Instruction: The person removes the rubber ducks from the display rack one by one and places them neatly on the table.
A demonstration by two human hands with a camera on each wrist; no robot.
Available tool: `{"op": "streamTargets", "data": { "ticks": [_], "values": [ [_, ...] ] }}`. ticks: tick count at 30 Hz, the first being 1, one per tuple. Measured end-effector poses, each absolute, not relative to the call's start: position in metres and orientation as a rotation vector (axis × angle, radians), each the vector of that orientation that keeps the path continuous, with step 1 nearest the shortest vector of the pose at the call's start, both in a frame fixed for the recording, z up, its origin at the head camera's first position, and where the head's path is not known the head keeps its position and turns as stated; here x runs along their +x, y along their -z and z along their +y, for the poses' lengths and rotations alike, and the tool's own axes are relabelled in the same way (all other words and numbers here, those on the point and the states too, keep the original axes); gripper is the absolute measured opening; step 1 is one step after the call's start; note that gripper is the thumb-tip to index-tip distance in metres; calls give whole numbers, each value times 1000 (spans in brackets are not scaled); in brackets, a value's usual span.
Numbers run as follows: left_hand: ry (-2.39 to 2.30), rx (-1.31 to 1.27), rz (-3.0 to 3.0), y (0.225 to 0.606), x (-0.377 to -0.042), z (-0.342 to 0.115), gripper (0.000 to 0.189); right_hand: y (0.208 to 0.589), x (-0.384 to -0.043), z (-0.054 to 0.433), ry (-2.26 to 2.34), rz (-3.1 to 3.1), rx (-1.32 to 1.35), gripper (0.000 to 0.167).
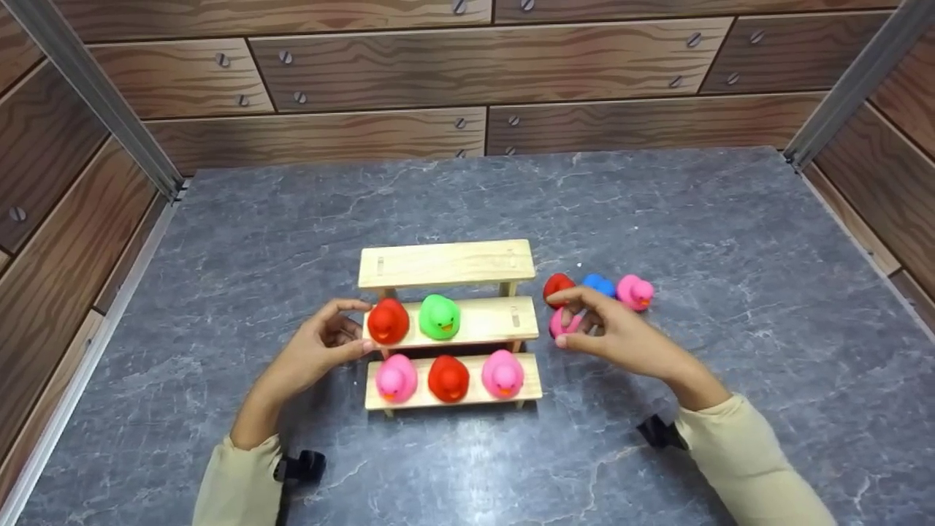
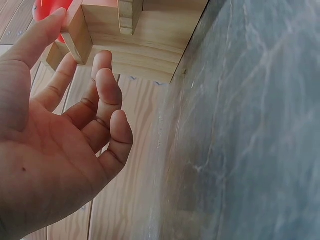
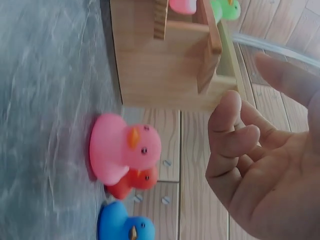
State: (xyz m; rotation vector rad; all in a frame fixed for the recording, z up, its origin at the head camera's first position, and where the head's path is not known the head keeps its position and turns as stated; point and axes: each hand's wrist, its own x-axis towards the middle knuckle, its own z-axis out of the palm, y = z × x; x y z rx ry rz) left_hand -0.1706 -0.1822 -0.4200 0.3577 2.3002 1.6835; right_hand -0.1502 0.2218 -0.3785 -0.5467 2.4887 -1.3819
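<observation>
A three-step wooden stand holds rubber ducks. On its middle step sit a red duck and a green duck; on the lowest, a pink duck, a red duck and another pink duck. With thumb and index finger, my left hand holds the left end of the middle step, beside the red duck. My right hand hovers over a loose pink duck, fingers loosely bent. A gap separates hand and duck in the right wrist view.
Behind the right hand stand a red duck, a blue duck and a pink duck, right of the stand. Wood-patterned walls surround the grey marbled tabletop at the back and sides.
</observation>
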Motion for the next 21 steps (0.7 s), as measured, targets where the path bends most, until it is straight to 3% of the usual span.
{"op": "streamTargets", "data": {
  "ticks": [21],
  "values": [
    [-1696,368,2299,421,-171,-183,52,364,-146,168,1538,2389,-679,50]
  ]
}}
